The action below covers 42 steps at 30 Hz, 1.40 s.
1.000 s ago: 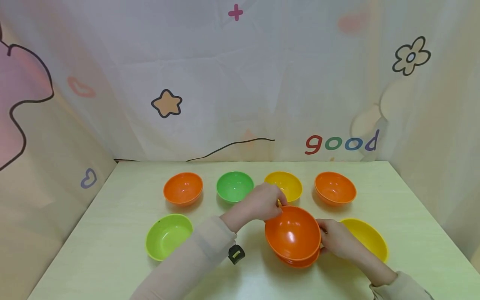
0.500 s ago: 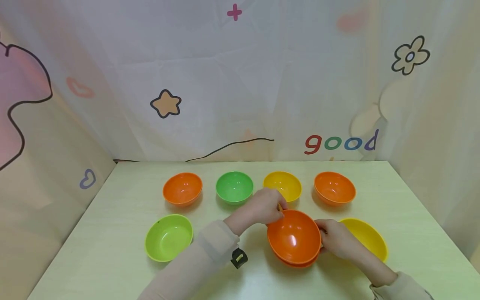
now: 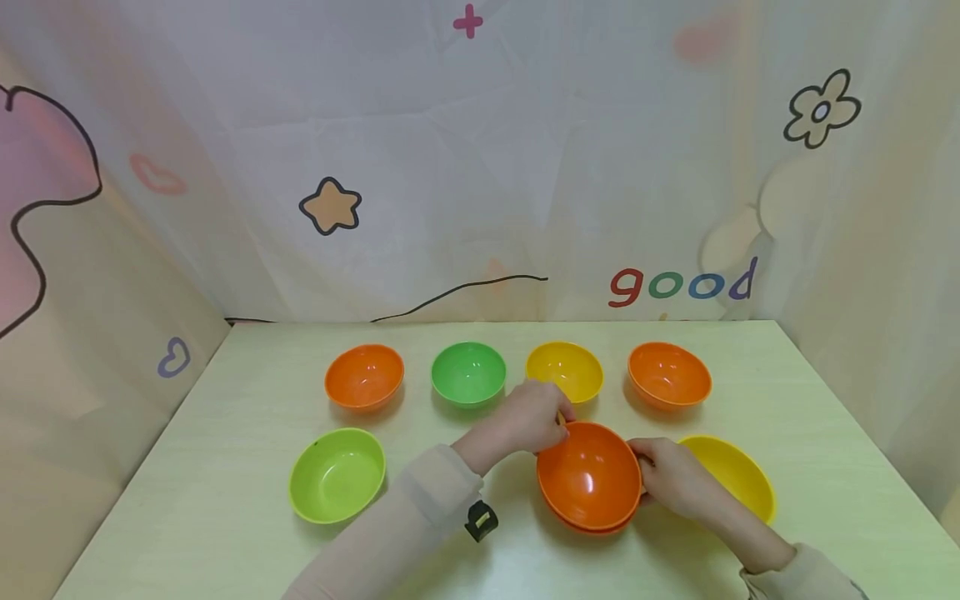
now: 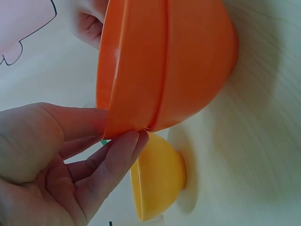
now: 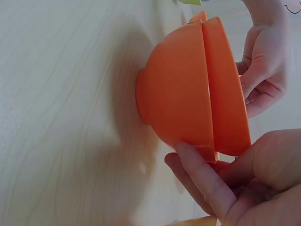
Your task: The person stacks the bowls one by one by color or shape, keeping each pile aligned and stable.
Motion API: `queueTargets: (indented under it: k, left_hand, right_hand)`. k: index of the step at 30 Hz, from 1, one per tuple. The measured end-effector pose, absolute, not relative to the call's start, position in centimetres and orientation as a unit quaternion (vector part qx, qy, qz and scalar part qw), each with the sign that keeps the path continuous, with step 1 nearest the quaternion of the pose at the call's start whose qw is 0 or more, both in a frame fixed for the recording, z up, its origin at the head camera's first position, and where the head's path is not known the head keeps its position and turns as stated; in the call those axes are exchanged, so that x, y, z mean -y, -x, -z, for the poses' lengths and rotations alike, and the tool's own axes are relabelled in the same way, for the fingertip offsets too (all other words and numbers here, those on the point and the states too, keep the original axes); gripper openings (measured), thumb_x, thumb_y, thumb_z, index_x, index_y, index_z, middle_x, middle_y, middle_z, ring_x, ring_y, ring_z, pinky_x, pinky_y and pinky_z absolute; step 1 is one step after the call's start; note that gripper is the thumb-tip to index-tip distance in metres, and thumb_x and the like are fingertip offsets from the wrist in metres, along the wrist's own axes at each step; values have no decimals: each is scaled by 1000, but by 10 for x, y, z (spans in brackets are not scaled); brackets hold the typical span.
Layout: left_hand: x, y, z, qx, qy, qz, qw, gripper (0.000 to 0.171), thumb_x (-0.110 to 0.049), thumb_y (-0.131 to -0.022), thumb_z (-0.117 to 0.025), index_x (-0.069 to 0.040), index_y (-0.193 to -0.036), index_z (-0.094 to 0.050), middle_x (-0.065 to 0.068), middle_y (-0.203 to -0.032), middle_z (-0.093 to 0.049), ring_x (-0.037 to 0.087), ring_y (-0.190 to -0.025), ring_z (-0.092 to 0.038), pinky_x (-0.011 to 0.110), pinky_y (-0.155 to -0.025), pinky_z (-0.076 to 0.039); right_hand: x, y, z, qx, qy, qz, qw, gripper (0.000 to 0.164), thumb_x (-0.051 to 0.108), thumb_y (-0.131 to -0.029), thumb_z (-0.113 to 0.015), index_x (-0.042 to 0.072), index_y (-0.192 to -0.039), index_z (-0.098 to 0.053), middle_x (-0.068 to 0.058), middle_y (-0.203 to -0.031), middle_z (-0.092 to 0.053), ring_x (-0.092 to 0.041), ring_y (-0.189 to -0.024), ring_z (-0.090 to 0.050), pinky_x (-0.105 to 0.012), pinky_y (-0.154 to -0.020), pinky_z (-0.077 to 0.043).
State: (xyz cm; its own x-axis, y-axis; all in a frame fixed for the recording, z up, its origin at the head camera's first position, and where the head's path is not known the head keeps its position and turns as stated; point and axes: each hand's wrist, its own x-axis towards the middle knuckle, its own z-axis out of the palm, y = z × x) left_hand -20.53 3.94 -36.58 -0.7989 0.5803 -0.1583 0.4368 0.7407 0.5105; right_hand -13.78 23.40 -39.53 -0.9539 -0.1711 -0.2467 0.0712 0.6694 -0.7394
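Two orange bowls stand nested right of centre in the head view. My left hand (image 3: pixel 525 414) pinches the rim of the upper orange bowl (image 3: pixel 588 475) at its far left side, thumb and fingers on either side of the wall. The lower orange bowl (image 5: pixel 178 84) has its foot near the table, and my right hand (image 3: pixel 678 479) holds it at the right, with fingers against its outside below the rim. In the right wrist view the upper bowl sits inside the lower one, slightly tilted, with its rim standing above. Whether the lower bowl touches the table is unclear.
Along the back stand an orange bowl (image 3: pixel 364 377), a green bowl (image 3: pixel 468 374), a yellow bowl (image 3: pixel 566 369) and another orange bowl (image 3: pixel 669 375). A lime bowl (image 3: pixel 337 475) is at the left, and a yellow bowl (image 3: pixel 735 479) lies partly behind my right hand.
The upper orange bowl has come down into the lower one, narrowing the gap between them. My left hand moved slightly down and right with it; the right hand has barely moved.
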Motion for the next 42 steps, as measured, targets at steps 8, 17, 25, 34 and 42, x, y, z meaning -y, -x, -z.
queueTargets:
  k: [8, 17, 25, 34, 42]
  left_hand:
    - [-41, 205, 370, -916, -270, -245, 166, 19, -9, -84, -64, -11, -102, -71, -3, -77, -63, 7, -53, -56, 15, -46, -47]
    - [-41, 205, 373, -917, -268, -243, 171, 19, -11, -84, -65, -10, -102, -71, -4, -70, -60, 7, -50, -56, 15, -45, -47]
    - [-42, 204, 375, -918, -267, -241, 166, 18, -12, -83, -66, -11, -100, -72, -4, -65, -59, 7, -48, -55, 15, -45, -47]
    - [-43, 204, 375, -921, -270, -228, 161, 16, -12, -83, -67, -12, -99, -72, -5, -63, -59, 7, -48, -55, 15, -45, -46]
    - [-45, 203, 374, -926, -262, -215, 167, 18, -13, -83, -67, -14, -100, -72, -5, -63, -60, 7, -48, -55, 15, -45, -46]
  right_hand:
    - [-234, 138, 394, -909, 36, 391, 141, 29, -7, -90, -41, -7, -113, -59, -15, -96, -65, -17, -69, -62, -30, -54, -56]
    - [-234, 139, 395, -917, 37, 372, 136, 28, -6, -90, -42, -6, -113, -59, -14, -97, -64, -15, -65, -60, -28, -53, -56]
    - [-234, 139, 395, -919, 34, 370, 135, 29, -5, -90, -43, -6, -114, -59, -15, -97, -65, -14, -62, -59, -27, -52, -55]
    - [-232, 138, 394, -913, 10, 383, 142, 29, -2, -91, -41, -3, -114, -59, -13, -97, -64, -16, -62, -59, -28, -53, -55]
    - [-232, 137, 392, -905, 2, 400, 147, 29, 1, -93, -40, -3, -117, -57, -13, -98, -62, -17, -64, -59, -30, -55, -56]
